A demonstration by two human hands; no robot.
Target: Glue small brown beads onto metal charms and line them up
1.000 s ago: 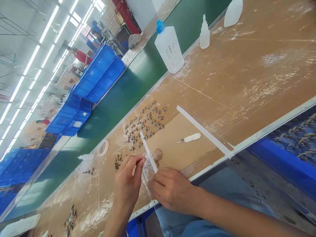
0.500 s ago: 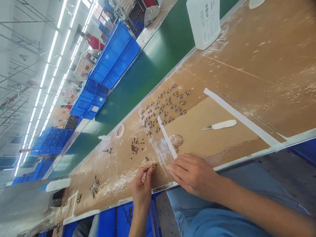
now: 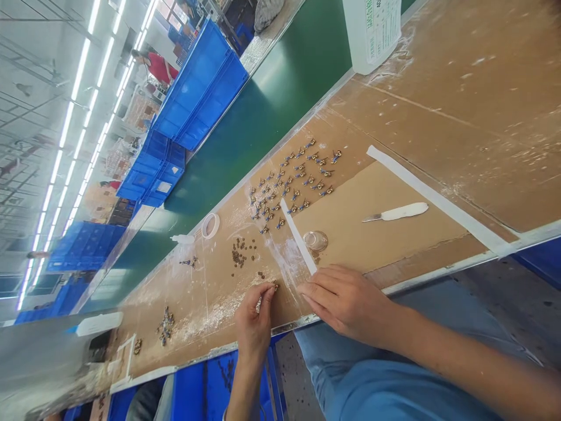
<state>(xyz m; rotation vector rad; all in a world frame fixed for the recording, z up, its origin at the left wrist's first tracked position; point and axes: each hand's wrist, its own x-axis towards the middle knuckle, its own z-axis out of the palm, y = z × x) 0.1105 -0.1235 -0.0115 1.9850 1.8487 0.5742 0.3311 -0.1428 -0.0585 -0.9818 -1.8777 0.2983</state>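
Note:
My left hand (image 3: 254,316) is closed in a pinch at the near side of the table, with a tiny gold-brown piece (image 3: 276,285) at its fingertips. To its right, my right hand (image 3: 346,298) has its fingers pressed together, near the end of a white tape strip (image 3: 298,237). Whatever it may hold is too small to make out. Just beyond it sits a small clear cup (image 3: 315,240). Small dark round pieces (image 3: 239,255) lie in a loose pile past my left hand. Farther off, many small blue-and-gold figures (image 3: 287,187) are spread over the brown board.
A white-handled knife (image 3: 401,211) lies on the right. A tape roll (image 3: 211,225) and a small white bottle (image 3: 183,239) lie near the green belt (image 3: 280,88). At the back stands a large white jug (image 3: 372,35). More figures (image 3: 165,326) are heaped on the left.
The head view has shifted slightly. My left hand has turned a little and moved its fingertips slightly up. My right hand stays nearly in place, still closed.

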